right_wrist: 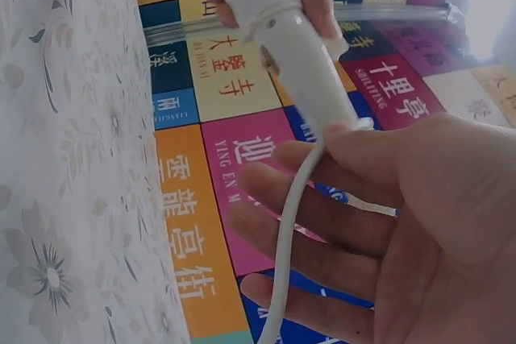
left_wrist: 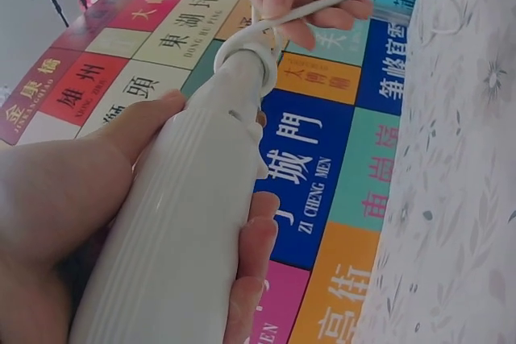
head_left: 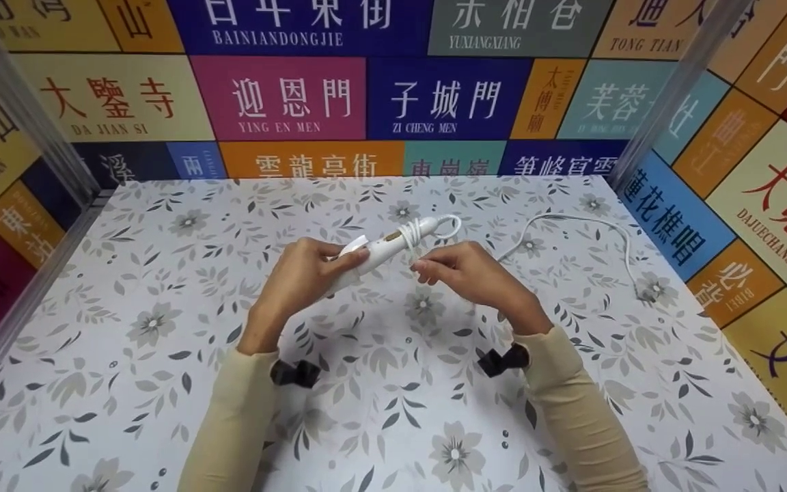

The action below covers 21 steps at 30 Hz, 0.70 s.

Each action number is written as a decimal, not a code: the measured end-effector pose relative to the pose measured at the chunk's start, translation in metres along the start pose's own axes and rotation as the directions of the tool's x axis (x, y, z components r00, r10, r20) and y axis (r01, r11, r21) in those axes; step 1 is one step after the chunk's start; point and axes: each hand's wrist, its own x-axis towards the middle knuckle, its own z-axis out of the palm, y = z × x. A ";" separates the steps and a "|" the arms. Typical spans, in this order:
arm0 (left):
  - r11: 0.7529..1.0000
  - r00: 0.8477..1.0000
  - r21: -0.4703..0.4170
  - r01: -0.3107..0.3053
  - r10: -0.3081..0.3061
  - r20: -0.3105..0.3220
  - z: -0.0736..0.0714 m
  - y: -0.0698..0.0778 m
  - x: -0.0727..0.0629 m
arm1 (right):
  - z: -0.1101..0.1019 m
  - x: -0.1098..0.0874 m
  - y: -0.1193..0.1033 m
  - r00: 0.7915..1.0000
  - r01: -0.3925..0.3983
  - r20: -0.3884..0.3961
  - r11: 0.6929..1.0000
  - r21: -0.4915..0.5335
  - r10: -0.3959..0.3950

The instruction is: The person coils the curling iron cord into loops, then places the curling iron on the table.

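My left hand grips a white curling iron around its body, the thumb lying along the near side. Held above the table, the iron tilts up toward the right and bears a small gold panel. Several turns of its white power cord wrap the slim end, and a loop sticks out past the tip. Beside that end, my right hand pinches the cord between thumb and index finger. In the right wrist view the cord hangs down across the other, loosely bent fingers.
A loose stretch of cord curves over the flower-patterned tabletop at the right. Colourful panels with Chinese lettering stand behind and at both sides. Clear corner posts rise at the table's back. Each sleeve carries a black wrist mount.
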 end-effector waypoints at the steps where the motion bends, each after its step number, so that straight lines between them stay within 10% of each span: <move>1: 1.000 1.000 -0.011 -0.003 0.003 0.005 0.000 0.001 0.000 | -0.001 0.000 0.002 1.000 -0.007 0.015 1.000 0.006 0.007; 12: 0.997 0.995 -0.075 -0.024 0.031 0.100 0.000 0.004 -0.001 | -0.005 0.009 0.033 0.982 -0.174 0.077 0.984 0.045 0.170; 17: 0.989 0.975 -0.092 -0.119 0.134 0.175 0.000 0.001 -0.002 | -0.007 0.008 0.044 0.989 -0.069 0.137 0.986 0.151 0.049; 21: 0.966 0.931 -0.115 -0.232 0.255 0.262 0.000 0.000 -0.002 | -0.011 0.007 0.049 0.980 0.042 0.180 0.970 0.239 -0.087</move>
